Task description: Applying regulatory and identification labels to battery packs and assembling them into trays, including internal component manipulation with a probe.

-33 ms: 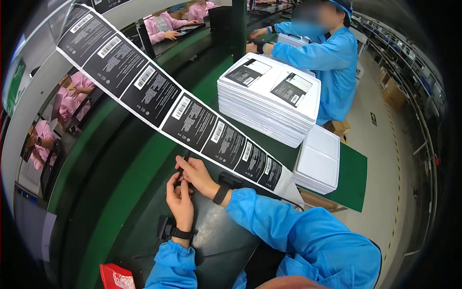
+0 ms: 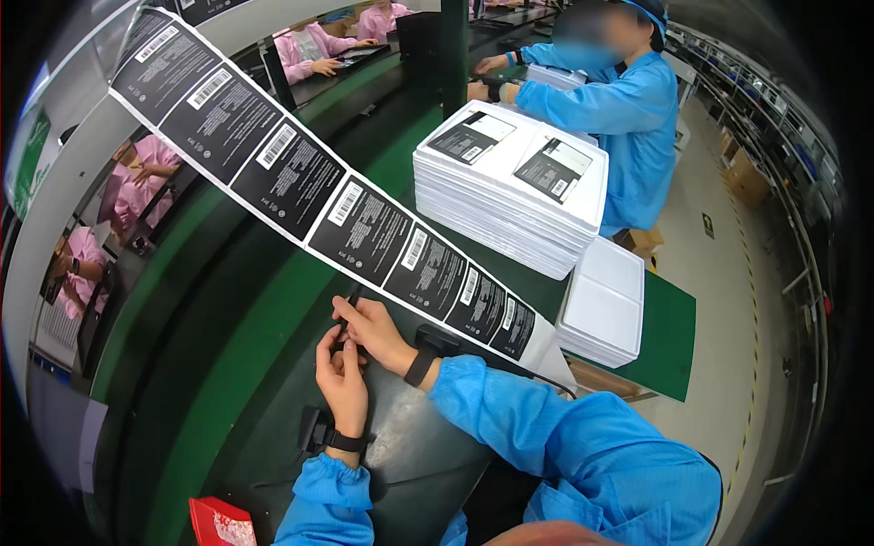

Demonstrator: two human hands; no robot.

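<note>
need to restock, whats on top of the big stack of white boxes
Two dark labels lie on the top box of the big stack of white boxes; nothing else is on it. What the boxes hold cannot be seen, since all are closed.

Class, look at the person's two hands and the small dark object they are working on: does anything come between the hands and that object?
Nothing visible does. The left hand and right hand both already touch the small dark object. The label strip passes just above them, not between.

Both hands, left hand (image 2: pixel 343 378) and right hand (image 2: pixel 375 332), pinched a slim black pen (image 2: pixel 349 305) beneath the label strip (image 2: pixel 364 223); 2 white box stacks (image 2: pixel 510 196) sat at 2 o'clock.
</note>
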